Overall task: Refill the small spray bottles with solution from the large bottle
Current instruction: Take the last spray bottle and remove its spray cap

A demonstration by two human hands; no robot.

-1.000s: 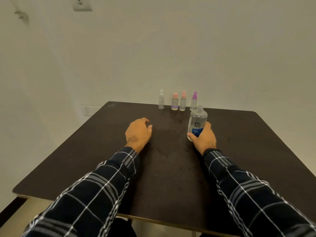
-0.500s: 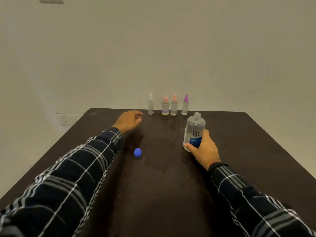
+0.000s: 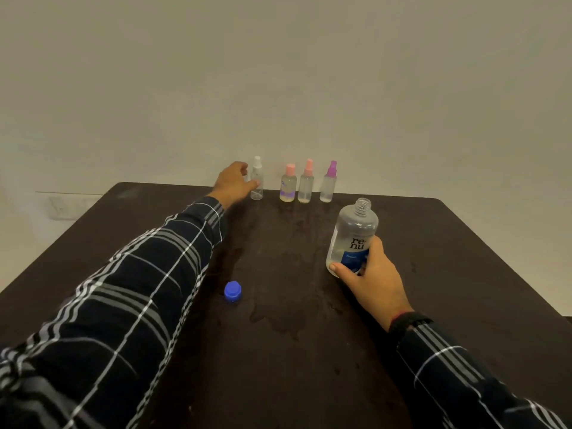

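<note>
Four small spray bottles stand in a row at the table's far edge: a white-capped one point(image 3: 257, 181), two pink-capped ones point(image 3: 288, 185) point(image 3: 306, 184) and a purple-capped one point(image 3: 328, 184). My left hand point(image 3: 233, 182) reaches out to the white-capped bottle, one fingertip touching its front, thumb just left of it. My right hand point(image 3: 370, 281) grips the lower part of the large clear bottle point(image 3: 353, 233) with a blue label. It has no cap on and leans slightly. Its blue cap point(image 3: 232, 291) lies on the table near my left forearm.
The dark table point(image 3: 464, 274) has a wet patch in its middle, in front of the large bottle. A pale wall rises right behind the row of bottles. A wall socket sits low at the left.
My left hand has left the blue cap on the table and stretched forward and right to the white-capped bottle. My right hand keeps hold of the large bottle.
</note>
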